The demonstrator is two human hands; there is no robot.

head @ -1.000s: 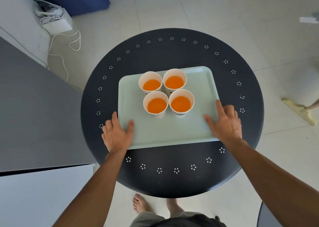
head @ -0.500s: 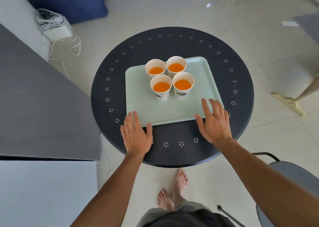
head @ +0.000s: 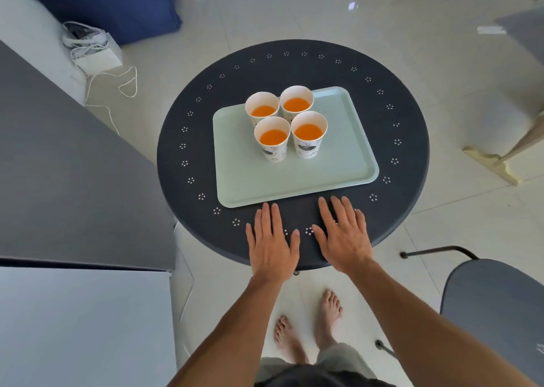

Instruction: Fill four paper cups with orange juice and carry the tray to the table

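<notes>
holding four juice cups (head: pixel 272 139), tray (head: pixel 294 180) on table (head: pixel 294 68), cup print (head: pixel 307 148) illegible

Four paper cups (head: pixel 273 151) are standing bunched at the far left of the tray (head: pixel 294 183), leaving bare tray surface showing along its near and right sides. Dark table (head: pixel 294 68) is ringing the tray, its near margin partly covered by the left hand (head: pixel 272 242) and right hand (head: pixel 343 233), both spread flat. A grey counter (head: pixel 73 180) is hemming the table's left; a chair (head: pixel 494 307) is standing near right.
</notes>
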